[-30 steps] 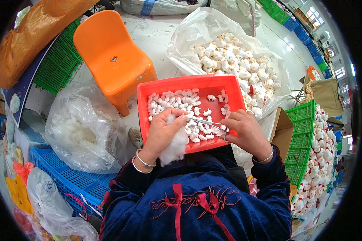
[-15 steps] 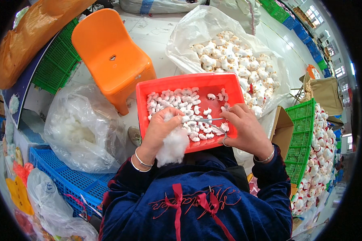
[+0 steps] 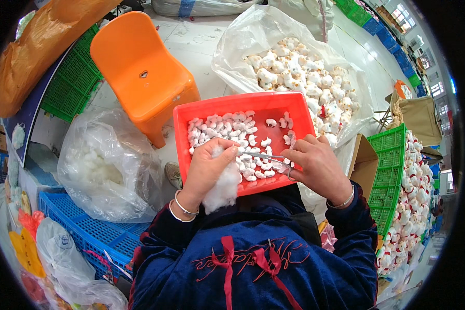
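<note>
A tuft of white fibre stuffing (image 3: 223,190) is held in my left hand (image 3: 205,168), its thumb and finger pinched together at the top. My right hand (image 3: 318,166) grips long metal forceps (image 3: 266,155) by their ring handles. The tips of the forceps reach my left fingertips; whatever is pinched there is mostly hidden. Both hands are over the near part of a red plastic tub (image 3: 243,98). Many small white curved plush pieces (image 3: 219,126) lie inside it, heaped toward the left, with a few at the right.
Beyond the tub stands a clear bag of white plush figures (image 3: 305,77). An orange chair (image 3: 139,67) is at the far left, above a clear bag of stuffing (image 3: 101,168) and a blue crate (image 3: 95,225). On the right, a green crate (image 3: 385,181) holds more plush figures.
The forceps' arms and handles have come together, and my right fingers have closed in. My left hand stays at nearly the same place with the stuffing.
</note>
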Demonstrator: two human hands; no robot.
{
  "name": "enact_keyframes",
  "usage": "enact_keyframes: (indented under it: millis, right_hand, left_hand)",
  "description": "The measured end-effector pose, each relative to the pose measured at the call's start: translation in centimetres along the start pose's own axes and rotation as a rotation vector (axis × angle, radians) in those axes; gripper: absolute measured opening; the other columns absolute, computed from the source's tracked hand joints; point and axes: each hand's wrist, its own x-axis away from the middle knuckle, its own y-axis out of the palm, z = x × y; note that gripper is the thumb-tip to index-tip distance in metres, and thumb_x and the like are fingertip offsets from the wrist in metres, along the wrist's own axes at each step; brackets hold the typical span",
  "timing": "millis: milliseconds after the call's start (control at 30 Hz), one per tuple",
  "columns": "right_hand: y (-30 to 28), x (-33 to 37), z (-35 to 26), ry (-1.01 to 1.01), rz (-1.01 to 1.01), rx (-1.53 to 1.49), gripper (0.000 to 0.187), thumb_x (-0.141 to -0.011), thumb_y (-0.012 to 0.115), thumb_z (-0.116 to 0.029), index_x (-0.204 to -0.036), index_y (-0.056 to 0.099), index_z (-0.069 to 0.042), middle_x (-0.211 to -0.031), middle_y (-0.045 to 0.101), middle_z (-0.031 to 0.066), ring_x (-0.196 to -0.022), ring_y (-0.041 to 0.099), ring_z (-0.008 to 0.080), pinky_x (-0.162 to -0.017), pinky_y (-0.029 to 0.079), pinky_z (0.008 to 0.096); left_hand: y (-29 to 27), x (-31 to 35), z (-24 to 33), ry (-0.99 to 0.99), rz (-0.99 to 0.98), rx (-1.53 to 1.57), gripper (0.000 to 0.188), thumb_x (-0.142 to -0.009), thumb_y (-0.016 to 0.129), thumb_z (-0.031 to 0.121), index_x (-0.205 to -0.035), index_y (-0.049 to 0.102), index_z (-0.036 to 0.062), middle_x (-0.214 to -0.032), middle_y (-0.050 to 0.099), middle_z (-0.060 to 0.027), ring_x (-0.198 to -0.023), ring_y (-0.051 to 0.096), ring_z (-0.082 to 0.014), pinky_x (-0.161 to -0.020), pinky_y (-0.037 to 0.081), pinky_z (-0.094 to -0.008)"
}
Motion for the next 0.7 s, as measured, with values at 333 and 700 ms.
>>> enact_keyframes:
  millis: [333,700]
  right_hand:
    - [1.4,-0.1,0.4,0.031,-0.174,-0.192,0.029,-0.080,0.082,-0.028,-0.099,0.071,-0.009,-0.090,0.067,0.0099,-0.092,0.066,0.0307,-0.078,0.050,0.0437]
    - [6.1,-4.0,-1.6,0.236,0.086,-1.149,0.022,-0.089,0.079,-0.020,-0.101,0.075,-0.002,-0.081,0.072,0.0005,-0.071,0.058,0.0049,-0.064,0.046,0.0242]
  left_hand:
    - [0.3,0.3,-0.2,0.091,0.004,-0.213,0.010,-0.096,0.070,0.009,-0.104,0.074,0.0032,-0.089,0.068,0.0036,-0.079,0.058,-0.0011,-0.070,0.048,-0.0189]
    - [1.3,0.9,0.3,0.033,-0.053,-0.024,0.015,-0.097,0.071,0.011,-0.108,0.072,0.0019,-0.095,0.070,-0.0009,-0.084,0.063,-0.0039,-0.071,0.051,-0.0206]
